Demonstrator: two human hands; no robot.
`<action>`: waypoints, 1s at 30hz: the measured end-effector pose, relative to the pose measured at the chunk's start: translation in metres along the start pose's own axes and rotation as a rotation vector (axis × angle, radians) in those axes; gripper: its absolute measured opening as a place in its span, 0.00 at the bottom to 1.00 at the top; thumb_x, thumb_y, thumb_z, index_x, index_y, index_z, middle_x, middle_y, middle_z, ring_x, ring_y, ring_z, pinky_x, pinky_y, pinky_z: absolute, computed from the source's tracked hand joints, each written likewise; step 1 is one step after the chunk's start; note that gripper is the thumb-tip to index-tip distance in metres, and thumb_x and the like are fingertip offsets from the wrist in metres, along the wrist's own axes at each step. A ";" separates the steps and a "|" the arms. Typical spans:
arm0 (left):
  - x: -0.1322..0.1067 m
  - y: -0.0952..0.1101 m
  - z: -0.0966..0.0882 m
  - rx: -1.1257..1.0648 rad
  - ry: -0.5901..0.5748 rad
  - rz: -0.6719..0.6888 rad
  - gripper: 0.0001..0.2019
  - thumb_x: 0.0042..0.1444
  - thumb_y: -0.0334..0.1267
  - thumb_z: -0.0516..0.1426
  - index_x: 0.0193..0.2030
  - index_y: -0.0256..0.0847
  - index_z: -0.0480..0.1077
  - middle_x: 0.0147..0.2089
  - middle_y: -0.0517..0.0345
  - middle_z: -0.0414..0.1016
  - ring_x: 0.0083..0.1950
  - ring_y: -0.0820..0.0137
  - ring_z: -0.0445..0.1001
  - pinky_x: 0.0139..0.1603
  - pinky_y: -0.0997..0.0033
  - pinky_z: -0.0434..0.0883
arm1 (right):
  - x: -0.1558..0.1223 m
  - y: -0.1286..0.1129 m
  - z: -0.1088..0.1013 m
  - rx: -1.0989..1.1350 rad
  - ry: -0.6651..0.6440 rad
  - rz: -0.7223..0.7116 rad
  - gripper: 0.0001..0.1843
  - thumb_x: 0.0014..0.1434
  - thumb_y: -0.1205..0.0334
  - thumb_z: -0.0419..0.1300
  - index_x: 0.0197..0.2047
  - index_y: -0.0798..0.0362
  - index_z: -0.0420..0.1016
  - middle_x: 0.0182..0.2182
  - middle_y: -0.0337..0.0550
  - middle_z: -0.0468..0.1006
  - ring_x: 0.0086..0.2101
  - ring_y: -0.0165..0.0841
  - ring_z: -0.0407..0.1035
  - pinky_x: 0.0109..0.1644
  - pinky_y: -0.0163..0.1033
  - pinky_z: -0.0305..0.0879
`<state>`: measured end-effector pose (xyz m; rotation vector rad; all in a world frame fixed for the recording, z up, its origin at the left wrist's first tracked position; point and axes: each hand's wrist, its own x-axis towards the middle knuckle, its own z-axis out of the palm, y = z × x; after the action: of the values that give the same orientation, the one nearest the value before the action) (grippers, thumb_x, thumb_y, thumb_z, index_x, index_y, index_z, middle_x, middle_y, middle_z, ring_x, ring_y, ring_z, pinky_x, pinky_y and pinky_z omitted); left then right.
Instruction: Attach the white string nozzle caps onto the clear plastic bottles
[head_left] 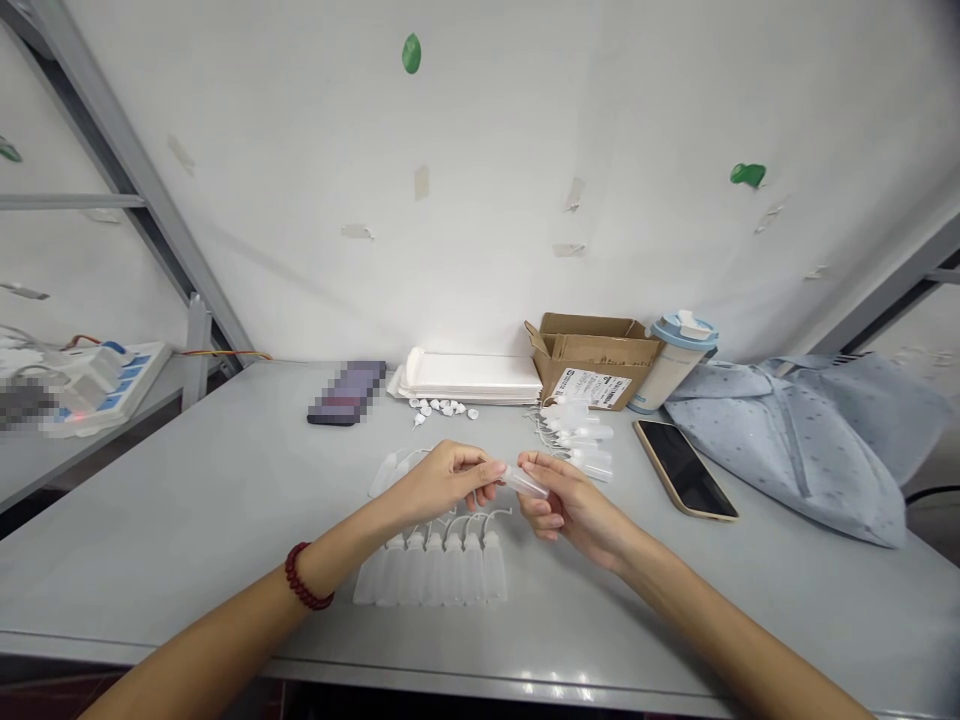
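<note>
Both hands meet above the grey table (187,520) on one small clear plastic bottle (526,484). My right hand (574,505) grips the bottle's body. My left hand (446,480), a red bead bracelet on its wrist, pinches the bottle's tip end with thumb and fingers. Just below the hands lies a neat row of several clear squeeze bottles (435,570) with thin bent nozzles. Another loose pile of clear bottles (581,435) lies right of the hands. Small white caps (442,408) are scattered further back.
A stack of white trays (469,377), an open cardboard box (592,355), a blue-lidded cup (675,362), a phone (684,468) lying face up, a dark blurred object (346,393) and a blue cloth bag (802,440) sit around. A power strip (112,380) rests on the left bench.
</note>
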<state>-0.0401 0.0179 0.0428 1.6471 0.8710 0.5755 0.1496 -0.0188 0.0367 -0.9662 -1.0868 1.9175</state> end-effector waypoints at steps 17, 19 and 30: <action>-0.004 0.004 -0.005 0.093 -0.051 0.054 0.19 0.59 0.50 0.50 0.40 0.36 0.73 0.34 0.56 0.73 0.29 0.74 0.67 0.30 0.75 0.64 | 0.000 -0.002 0.002 -0.001 -0.010 0.005 0.11 0.60 0.54 0.54 0.33 0.51 0.57 0.17 0.29 0.56 0.17 0.21 0.43 0.21 0.29 0.44; -0.002 0.001 -0.003 0.081 -0.003 0.030 0.22 0.59 0.52 0.48 0.32 0.34 0.71 0.31 0.56 0.73 0.27 0.74 0.67 0.29 0.75 0.65 | -0.001 -0.002 0.002 -0.005 0.002 0.006 0.12 0.60 0.53 0.55 0.33 0.50 0.57 0.17 0.28 0.56 0.17 0.21 0.43 0.22 0.29 0.45; -0.006 0.004 -0.002 0.152 0.030 0.079 0.14 0.57 0.46 0.53 0.38 0.38 0.72 0.37 0.56 0.74 0.34 0.70 0.70 0.36 0.72 0.68 | -0.002 0.000 0.002 0.006 0.031 0.023 0.13 0.57 0.53 0.58 0.33 0.50 0.57 0.16 0.28 0.56 0.16 0.21 0.44 0.21 0.28 0.45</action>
<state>-0.0445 0.0145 0.0473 1.8206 0.8926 0.6017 0.1491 -0.0207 0.0378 -1.0058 -1.0556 1.9168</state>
